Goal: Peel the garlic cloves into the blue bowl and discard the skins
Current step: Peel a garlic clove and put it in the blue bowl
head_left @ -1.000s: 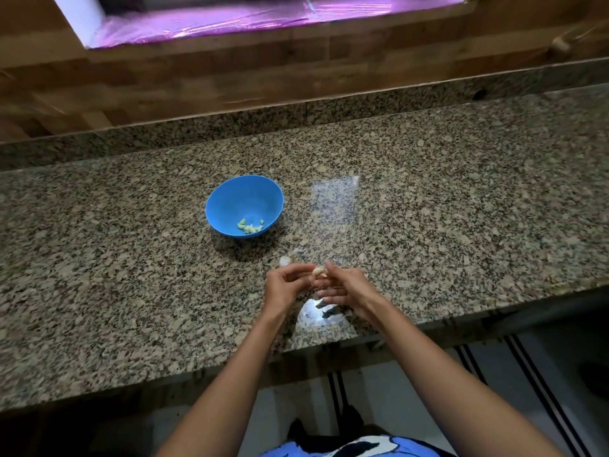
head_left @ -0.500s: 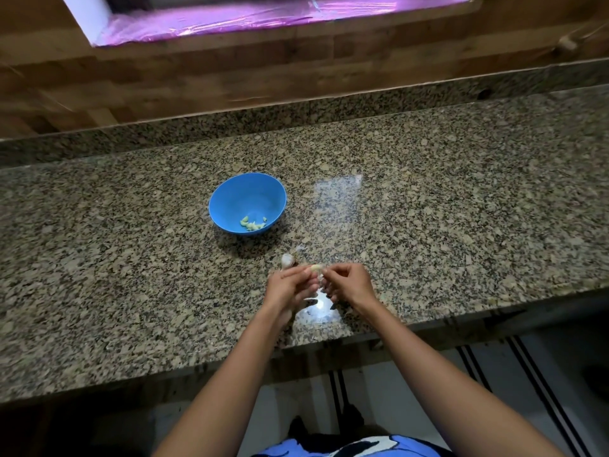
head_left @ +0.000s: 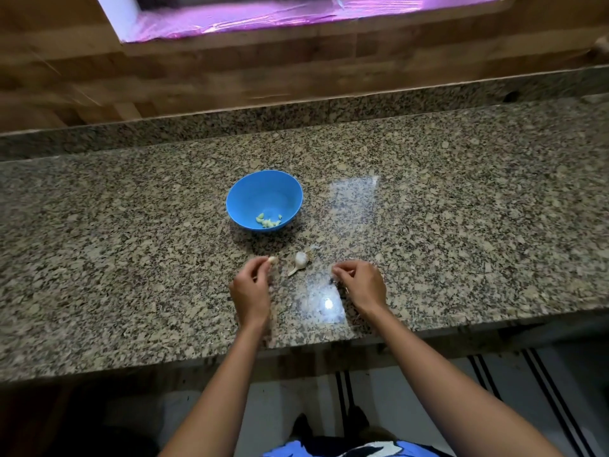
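Granite counter [head_left: 461, 225] bears blue bowl [head_left: 250, 196], garlic bulb [head_left: 300, 259]; left hand [head_left: 250, 291] pinches clove [head_left: 272, 259].

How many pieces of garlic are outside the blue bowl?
2: a pale clove pinched by the left hand, and a white, stalked garlic piece on the speckled granite counter between the hands. The curled right hand may hide more.

The scene is dimly lit. A pink-violet glow is given by the bright window opening [head_left: 263, 14] at the top edge. Two pale glare patches [head_left: 352, 199] are reflected on the polished speckled granite bench [head_left: 131, 258], the brighter one near its front edge. A soft shadow is cast in front of the round blue plastic bowl [head_left: 263, 192]. The brown wooden wall [head_left: 197, 77] is smeared by blur, and straight lines are bent at the edges.
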`<action>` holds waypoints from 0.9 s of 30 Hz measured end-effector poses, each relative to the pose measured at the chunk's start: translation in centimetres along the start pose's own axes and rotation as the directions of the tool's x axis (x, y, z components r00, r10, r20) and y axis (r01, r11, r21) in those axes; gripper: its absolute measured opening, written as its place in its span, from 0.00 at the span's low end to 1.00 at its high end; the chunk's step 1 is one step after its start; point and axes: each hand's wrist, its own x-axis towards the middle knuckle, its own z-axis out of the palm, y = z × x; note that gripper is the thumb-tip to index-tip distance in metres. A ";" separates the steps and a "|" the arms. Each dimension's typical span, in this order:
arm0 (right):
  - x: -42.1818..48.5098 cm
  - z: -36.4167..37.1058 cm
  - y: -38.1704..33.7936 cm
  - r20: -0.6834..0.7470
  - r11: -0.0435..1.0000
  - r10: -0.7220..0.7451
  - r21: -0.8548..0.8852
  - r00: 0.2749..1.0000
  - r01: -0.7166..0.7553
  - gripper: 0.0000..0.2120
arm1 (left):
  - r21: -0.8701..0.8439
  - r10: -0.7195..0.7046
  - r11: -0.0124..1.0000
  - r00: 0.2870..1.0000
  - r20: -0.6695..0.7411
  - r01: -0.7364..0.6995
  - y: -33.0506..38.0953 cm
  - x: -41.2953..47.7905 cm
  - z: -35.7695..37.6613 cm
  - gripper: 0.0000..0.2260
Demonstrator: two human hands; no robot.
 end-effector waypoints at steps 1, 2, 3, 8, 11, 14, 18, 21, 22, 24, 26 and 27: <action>0.1 0.0 0.1 0.007 1.000 0.000 -0.015 1.000 0.000 0.07 | 0.054 -0.004 0.999 1.000 0.000 0.004 -0.8 0.5 -0.4 0.08; 0.2 0.0 0.2 0.015 1.000 0.003 -0.017 1.000 -0.003 0.07 | 0.128 -0.008 0.992 1.000 0.028 0.004 -1.4 0.8 -0.5 0.09; 0.3 0.1 0.3 0.016 1.000 0.006 -0.009 1.000 -0.006 0.07 | 0.204 -0.013 0.979 0.998 0.059 0.001 -2.0 1.0 -0.5 0.09; 0.2 -0.1 0.9 -0.097 0.995 0.027 0.095 0.995 -0.018 0.10 | 0.262 0.098 0.960 0.995 0.023 -0.101 -1.1 0.1 0.3 0.11; 0.2 -0.7 1.7 -0.171 0.987 0.081 0.149 0.982 -0.056 0.13 | 0.314 0.161 0.922 0.962 0.219 -0.226 0.9 -0.1 2.1 0.17; 0.0 -1.3 2.2 -0.195 0.980 0.108 0.186 0.975 -0.072 0.13 | 0.470 0.133 0.839 0.942 0.309 -0.273 1.6 0.4 3.7 0.20; 0.0 -2.6 3.1 -0.243 0.955 0.183 0.274 0.953 -0.113 0.13 | 0.447 0.203 0.829 0.926 0.319 -0.336 2.2 -1.0 5.7 0.14; 0.0 -3.5 3.6 -0.258 0.940 0.225 0.311 0.939 -0.140 0.12 | 0.311 0.250 0.872 0.890 0.381 -0.378 4.6 -2.1 8.8 0.14; 0.0 -3.8 3.7 -0.261 0.937 0.238 0.316 0.936 -0.150 0.12 | 0.286 0.257 0.879 0.884 0.390 -0.381 5.3 -2.0 9.9 0.15; -0.1 -4.2 3.9 -0.256 0.928 0.254 0.337 0.933 -0.160 0.11 | 0.284 0.247 0.876 0.869 0.429 -0.389 6.4 -1.4 11.8 0.13; 0.0 -4.5 4.1 -0.250 0.918 0.269 0.360 0.930 -0.169 0.10 | 0.326 0.222 0.854 0.850 0.478 -0.406 6.6 -0.9 13.0 0.12; 0.0 -4.5 4.3 -0.250 0.916 0.279 0.359 0.927 -0.180 0.11 | 0.323 0.203 0.859 0.844 0.496 -0.397 6.3 -0.9 13.2 0.12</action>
